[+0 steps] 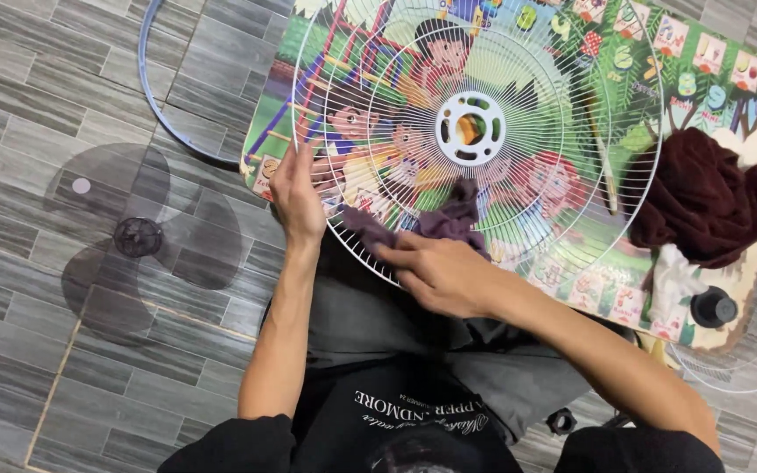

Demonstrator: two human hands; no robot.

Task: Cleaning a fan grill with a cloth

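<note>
The right hand [444,273], nearest the camera, presses a dark purple rag [435,223] flat-fingered against the white wire fan guard [475,131] at its near rim; the left hand [298,200] has its fingers clamped on the guard's left rim. Wiping along the wires with the rim steadied would likely clean best. The guard lies on a colourful cartoon mat [711,61], fan blade [137,236] on the floor left.
</note>
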